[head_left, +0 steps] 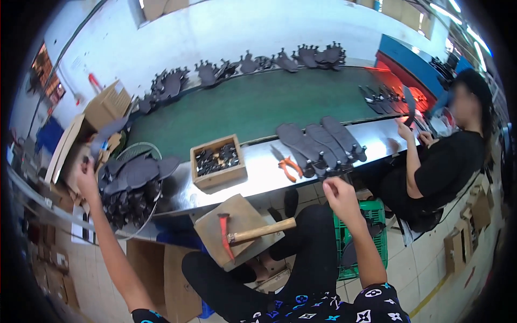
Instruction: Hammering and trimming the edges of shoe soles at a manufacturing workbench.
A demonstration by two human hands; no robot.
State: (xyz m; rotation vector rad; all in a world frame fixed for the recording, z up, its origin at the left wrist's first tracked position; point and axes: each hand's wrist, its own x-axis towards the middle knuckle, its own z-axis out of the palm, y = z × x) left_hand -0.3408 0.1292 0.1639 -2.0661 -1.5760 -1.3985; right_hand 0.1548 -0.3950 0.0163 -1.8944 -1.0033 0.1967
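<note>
My left hand is closed on a dark grey shoe sole, blurred, out at the far left. Below it a round wire basket is heaped with grey soles that have black parts. My right hand has its fingers pinched together just in front of a row of soles on the metal ledge; whatever it may hold is hidden. Black strap-like pieces sit at the near ends of that row. Before my knees, a hammer with a red head lies across a square block.
Orange-handled pliers and a wooden box of small black parts lie on the metal ledge. Behind runs a green conveyor belt. A co-worker at right holds a sole. A green crate stands by my right leg.
</note>
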